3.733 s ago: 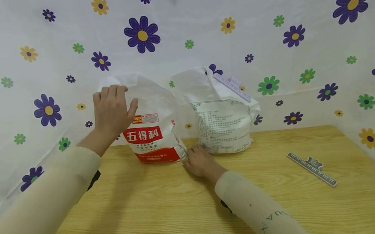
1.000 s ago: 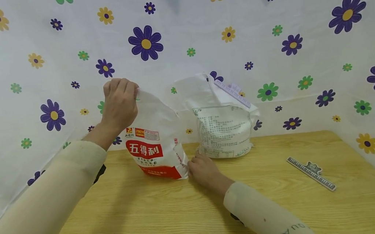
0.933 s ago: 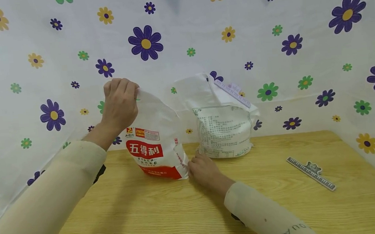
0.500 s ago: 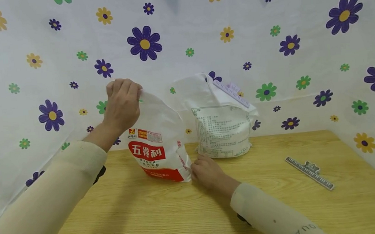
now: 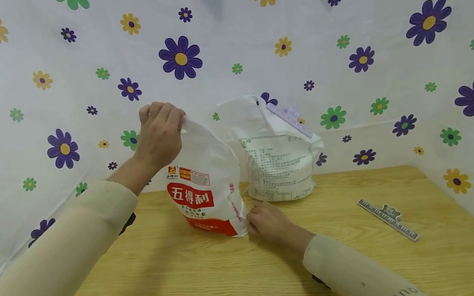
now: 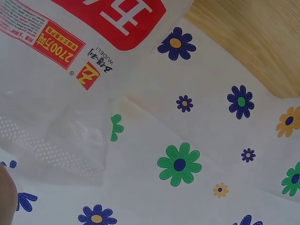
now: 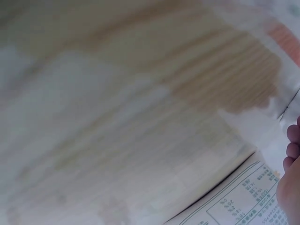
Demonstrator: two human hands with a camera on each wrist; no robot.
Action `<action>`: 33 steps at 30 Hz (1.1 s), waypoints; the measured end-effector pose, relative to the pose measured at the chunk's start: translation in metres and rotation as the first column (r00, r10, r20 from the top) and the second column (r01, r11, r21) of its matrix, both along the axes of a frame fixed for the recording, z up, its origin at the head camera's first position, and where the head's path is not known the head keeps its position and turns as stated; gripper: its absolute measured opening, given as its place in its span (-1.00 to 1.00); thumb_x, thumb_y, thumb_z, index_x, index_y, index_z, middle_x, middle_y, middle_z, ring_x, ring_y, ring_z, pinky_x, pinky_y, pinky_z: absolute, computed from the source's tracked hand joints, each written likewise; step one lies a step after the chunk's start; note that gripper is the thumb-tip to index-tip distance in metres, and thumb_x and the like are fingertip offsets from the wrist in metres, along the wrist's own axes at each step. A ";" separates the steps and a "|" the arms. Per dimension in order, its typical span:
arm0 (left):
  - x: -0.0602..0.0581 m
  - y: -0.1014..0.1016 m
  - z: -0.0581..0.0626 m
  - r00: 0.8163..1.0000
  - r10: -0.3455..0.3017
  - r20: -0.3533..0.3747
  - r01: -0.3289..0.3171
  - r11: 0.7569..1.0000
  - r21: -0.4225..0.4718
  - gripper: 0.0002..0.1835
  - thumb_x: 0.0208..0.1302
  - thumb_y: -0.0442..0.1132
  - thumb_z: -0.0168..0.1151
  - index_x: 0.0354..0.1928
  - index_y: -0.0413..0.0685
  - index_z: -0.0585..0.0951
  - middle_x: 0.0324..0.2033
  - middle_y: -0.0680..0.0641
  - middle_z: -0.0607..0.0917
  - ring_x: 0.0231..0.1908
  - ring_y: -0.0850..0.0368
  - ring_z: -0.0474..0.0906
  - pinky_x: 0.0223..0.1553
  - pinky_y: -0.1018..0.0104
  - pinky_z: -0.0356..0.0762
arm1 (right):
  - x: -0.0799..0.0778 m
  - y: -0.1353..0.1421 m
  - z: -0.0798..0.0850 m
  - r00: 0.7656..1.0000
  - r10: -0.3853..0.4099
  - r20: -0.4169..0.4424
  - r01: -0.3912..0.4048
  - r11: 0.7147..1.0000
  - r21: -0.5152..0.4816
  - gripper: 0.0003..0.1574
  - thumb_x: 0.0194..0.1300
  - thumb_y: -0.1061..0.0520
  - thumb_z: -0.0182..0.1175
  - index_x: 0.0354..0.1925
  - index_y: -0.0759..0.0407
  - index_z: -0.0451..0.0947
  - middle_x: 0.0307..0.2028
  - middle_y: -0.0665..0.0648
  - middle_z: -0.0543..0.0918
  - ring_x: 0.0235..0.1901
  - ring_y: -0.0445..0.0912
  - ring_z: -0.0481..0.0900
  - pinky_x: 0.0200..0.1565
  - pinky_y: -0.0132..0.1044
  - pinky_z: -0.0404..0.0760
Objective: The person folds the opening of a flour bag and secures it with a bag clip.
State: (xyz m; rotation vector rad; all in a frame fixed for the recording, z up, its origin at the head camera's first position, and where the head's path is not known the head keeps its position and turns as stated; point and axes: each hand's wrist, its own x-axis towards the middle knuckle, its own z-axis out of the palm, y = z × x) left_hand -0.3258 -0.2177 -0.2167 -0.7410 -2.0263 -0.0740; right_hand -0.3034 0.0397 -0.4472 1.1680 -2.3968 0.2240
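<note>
at the left, the left hand (image 5: 161,134) has its fingers curled over the upper corner of the red-and-white bag (image 5: 210,178), a closed grip on loose material. that bag is on the bench (image 5: 239,278), its print slanting; whether the whole base rests flat cannot be told. this upper grip should gather a good fold rather than a thin edge, since limp stuff will probably slip, and it should guide rather than haul. next along, the right hand (image 5: 269,220) pinches the lower right corner, its grip drawn in on a little material close to the bench. both ends are best moved together, or the filled base may twist. behind, the green-printed bag (image 5: 282,165) carries a lilac clip (image 5: 289,119) on its folded top; give it room against knocks. the grey clip (image 5: 388,219) lies at far right, well apart.
</note>
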 end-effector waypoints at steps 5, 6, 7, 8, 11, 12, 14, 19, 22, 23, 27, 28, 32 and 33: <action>0.002 0.005 0.000 1.000 -0.028 -0.014 0.028 1.000 -0.003 -0.71 0.56 -0.22 -0.08 -0.12 -0.34 0.54 -0.27 -0.25 0.55 -0.10 -0.18 0.37 0.06 -0.11 0.20 | 0.002 0.006 0.001 1.000 0.017 0.008 -0.017 1.000 0.014 -0.74 0.13 0.20 0.25 -0.60 0.04 0.40 -0.60 -0.08 0.48 -0.48 -0.16 0.32 -0.28 -0.34 0.37; 0.003 0.006 0.000 0.999 -0.034 -0.018 0.034 0.999 -0.004 -0.71 0.56 -0.22 -0.08 -0.12 -0.34 0.54 -0.26 -0.25 0.55 -0.10 -0.18 0.37 0.06 -0.11 0.20 | 0.002 0.008 0.001 1.000 0.021 0.008 -0.021 1.000 0.017 -0.73 0.13 0.20 0.25 -0.61 0.03 0.39 -0.61 -0.08 0.46 -0.49 -0.17 0.30 -0.28 -0.35 0.36; 0.003 0.007 0.000 0.999 -0.038 -0.019 0.038 0.999 -0.005 -0.71 0.56 -0.22 -0.07 -0.12 -0.34 0.54 -0.26 -0.25 0.56 -0.10 -0.18 0.37 0.06 -0.11 0.20 | 0.003 0.010 0.001 1.000 0.028 0.006 -0.028 0.999 0.019 -0.72 0.12 0.20 0.25 -0.62 0.04 0.39 -0.62 -0.08 0.43 -0.49 -0.17 0.28 -0.29 -0.35 0.35; 0.004 0.009 0.000 0.999 -0.042 -0.021 0.042 0.999 -0.006 -0.71 0.56 -0.22 -0.07 -0.12 -0.33 0.54 -0.26 -0.25 0.56 -0.10 -0.18 0.38 0.06 -0.11 0.21 | 0.003 0.011 0.001 0.999 0.033 0.008 -0.034 0.999 0.021 -0.72 0.13 0.20 0.25 -0.61 0.04 0.39 -0.63 -0.08 0.42 -0.49 -0.17 0.27 -0.29 -0.36 0.34; 0.006 0.013 0.000 0.998 -0.053 -0.032 0.053 0.999 -0.013 -0.72 0.55 -0.23 -0.06 -0.13 -0.33 0.55 -0.26 -0.25 0.57 -0.09 -0.18 0.39 0.07 -0.13 0.20 | 0.004 0.017 0.001 0.999 0.040 0.026 -0.041 0.999 0.032 -0.71 0.15 0.20 0.25 -0.61 0.03 0.38 -0.64 -0.10 0.36 -0.49 -0.18 0.22 -0.30 -0.37 0.29; 0.007 0.014 0.000 0.998 -0.056 -0.035 0.056 0.998 -0.016 -0.73 0.55 -0.23 -0.06 -0.13 -0.32 0.55 -0.26 -0.25 0.57 -0.09 -0.19 0.39 0.07 -0.14 0.20 | 0.004 0.019 0.001 0.999 0.040 0.032 -0.041 0.999 0.034 -0.70 0.15 0.20 0.24 -0.61 0.02 0.37 -0.64 -0.10 0.34 -0.49 -0.18 0.21 -0.29 -0.37 0.28; 0.007 0.018 0.000 0.997 -0.061 -0.039 0.060 0.998 -0.023 -0.73 0.55 -0.24 -0.06 -0.12 -0.32 0.55 -0.25 -0.25 0.58 -0.09 -0.19 0.39 0.07 -0.15 0.19 | 0.005 0.023 0.001 0.998 0.048 0.037 -0.049 0.998 0.029 -0.69 0.15 0.21 0.25 -0.62 0.03 0.36 -0.64 -0.10 0.33 -0.49 -0.18 0.20 -0.29 -0.37 0.28; 0.008 0.025 0.000 0.997 -0.071 -0.030 0.070 0.997 -0.027 -0.72 0.56 -0.22 -0.08 -0.08 -0.29 0.55 -0.22 -0.24 0.58 -0.07 -0.19 0.38 0.07 -0.14 0.17 | 0.008 0.032 0.002 0.997 0.067 0.049 -0.068 0.998 0.002 -0.68 0.13 0.22 0.26 -0.62 0.03 0.36 -0.64 -0.09 0.36 -0.49 -0.18 0.23 -0.28 -0.34 0.31; 0.007 0.026 0.000 0.997 -0.074 -0.017 0.074 0.997 -0.021 -0.72 0.56 -0.19 -0.07 -0.08 -0.26 0.54 -0.23 -0.22 0.58 -0.08 -0.17 0.38 0.07 -0.14 0.16 | 0.010 0.038 0.002 0.995 0.065 0.074 -0.066 0.998 0.002 -0.69 0.17 0.22 0.25 -0.60 0.03 0.37 -0.62 -0.10 0.37 -0.48 -0.18 0.23 -0.27 -0.35 0.29; 0.007 0.027 0.000 0.997 -0.075 -0.012 0.074 0.997 -0.019 -0.72 0.56 -0.17 -0.06 -0.08 -0.25 0.54 -0.23 -0.22 0.58 -0.08 -0.17 0.38 0.08 -0.14 0.16 | 0.010 0.041 0.002 0.994 0.068 0.083 -0.068 0.998 0.001 -0.70 0.17 0.22 0.25 -0.60 0.04 0.38 -0.62 -0.10 0.37 -0.48 -0.18 0.23 -0.27 -0.35 0.29; 0.004 0.027 0.000 0.998 -0.065 0.015 0.066 0.998 -0.021 -0.72 0.55 -0.14 -0.04 -0.07 -0.22 0.54 -0.23 -0.21 0.59 -0.08 -0.16 0.39 0.08 -0.13 0.15 | 0.011 0.051 0.001 0.992 0.081 0.100 -0.080 0.997 -0.011 -0.71 0.18 0.23 0.24 -0.59 0.04 0.38 -0.62 -0.11 0.34 -0.47 -0.18 0.22 -0.28 -0.36 0.28; 0.004 0.026 0.000 0.998 -0.061 0.023 0.061 0.998 -0.022 -0.72 0.55 -0.14 -0.03 -0.07 -0.23 0.54 -0.22 -0.21 0.59 -0.08 -0.16 0.39 0.08 -0.13 0.15 | 0.011 0.054 0.001 0.991 0.090 0.100 -0.089 0.996 -0.017 -0.70 0.17 0.23 0.24 -0.59 0.03 0.37 -0.62 -0.11 0.33 -0.47 -0.18 0.21 -0.28 -0.36 0.27; 0.001 0.024 0.001 0.997 -0.029 0.068 0.031 0.999 -0.024 -0.73 0.55 -0.15 -0.02 -0.10 -0.23 0.54 -0.21 -0.21 0.58 -0.06 -0.16 0.38 0.09 -0.11 0.15 | 0.011 0.063 -0.001 0.989 0.122 0.080 -0.120 0.992 -0.033 -0.69 0.16 0.23 0.24 -0.60 0.03 0.36 -0.63 -0.11 0.33 -0.48 -0.19 0.21 -0.28 -0.37 0.28; 0.000 0.023 0.001 0.996 -0.020 0.081 0.022 0.999 -0.026 -0.73 0.55 -0.15 -0.02 -0.10 -0.23 0.54 -0.21 -0.20 0.58 -0.05 -0.16 0.37 0.10 -0.10 0.15 | 0.011 0.065 -0.001 0.989 0.131 0.070 -0.129 0.991 -0.033 -0.70 0.15 0.24 0.24 -0.60 0.03 0.37 -0.63 -0.10 0.34 -0.48 -0.19 0.21 -0.28 -0.37 0.29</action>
